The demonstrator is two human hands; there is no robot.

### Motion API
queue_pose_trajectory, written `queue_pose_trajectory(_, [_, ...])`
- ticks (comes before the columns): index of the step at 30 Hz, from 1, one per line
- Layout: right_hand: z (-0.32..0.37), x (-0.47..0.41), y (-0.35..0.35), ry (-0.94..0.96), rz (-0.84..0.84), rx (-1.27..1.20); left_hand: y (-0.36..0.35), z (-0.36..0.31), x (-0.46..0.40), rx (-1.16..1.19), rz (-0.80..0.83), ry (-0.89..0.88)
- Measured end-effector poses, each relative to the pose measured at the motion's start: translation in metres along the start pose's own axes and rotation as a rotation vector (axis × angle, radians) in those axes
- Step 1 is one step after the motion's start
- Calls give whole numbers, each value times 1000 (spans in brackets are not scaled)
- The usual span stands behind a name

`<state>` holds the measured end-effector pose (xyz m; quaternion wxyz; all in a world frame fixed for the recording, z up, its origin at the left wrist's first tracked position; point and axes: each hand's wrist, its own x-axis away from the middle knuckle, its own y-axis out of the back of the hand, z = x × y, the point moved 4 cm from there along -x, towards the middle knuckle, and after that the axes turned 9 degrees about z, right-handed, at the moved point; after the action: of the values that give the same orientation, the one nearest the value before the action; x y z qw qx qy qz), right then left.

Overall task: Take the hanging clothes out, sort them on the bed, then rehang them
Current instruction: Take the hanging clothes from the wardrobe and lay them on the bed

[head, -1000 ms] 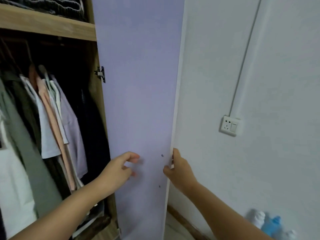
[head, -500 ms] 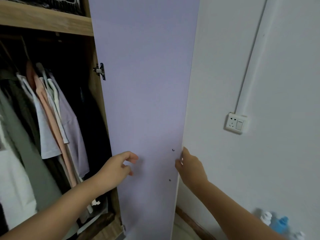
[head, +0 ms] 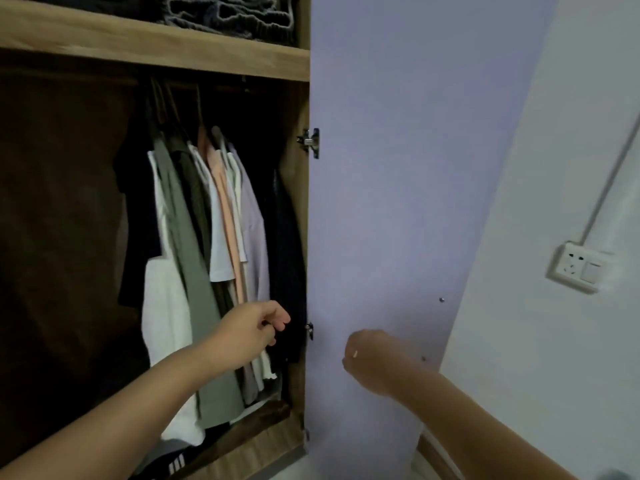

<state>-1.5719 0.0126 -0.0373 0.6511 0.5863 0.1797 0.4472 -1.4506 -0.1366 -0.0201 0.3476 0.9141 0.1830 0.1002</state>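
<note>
wardrobe: open, wooden frame, lilac door [head: 398,202] swung out to the right, two hinges on its inner edge
hanging clothes [head: 207,258]: inside wardrobe on hangers under the shelf, bunched toward the right side; black, white, olive green, peach, lilac and dark navy pieces, all on the rail
shelf [head: 152,46]: wooden, above the rail, dark folded knitwear on top
left hand [head: 252,332]: in front of the lower part of the clothes, fingers loosely curled, thumb near fingertips, holds nothing that shows; contact with fabric can't tell
right hand [head: 375,358]: in front of the door's inner face, back of hand toward camera, fingers curled under; whether it grips anything can't tell
wardrobe floor: dark item with white stripes [head: 175,462] at the bottom
wall: white, socket and switch plate [head: 578,268] at right, cable conduit running up from it
</note>
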Motion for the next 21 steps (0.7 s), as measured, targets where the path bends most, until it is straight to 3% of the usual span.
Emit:
queue_pose_trajectory(3, [55, -3, 9, 261, -115, 6, 33, 16, 22, -4, -59, 22])
queue_pose_trajectory(5, [82, -15, 10, 319, -108, -44, 57, 25, 35, -2, -114, 35])
queue_pose_trajectory(12, [183, -49, 31, 431, -156, -203, 142, 72, 61, -19, -255, 84])
queue_pose_trajectory(21, [281, -115, 65, 436, -284, -571, 243, 119, 55, -19, -336, 46])
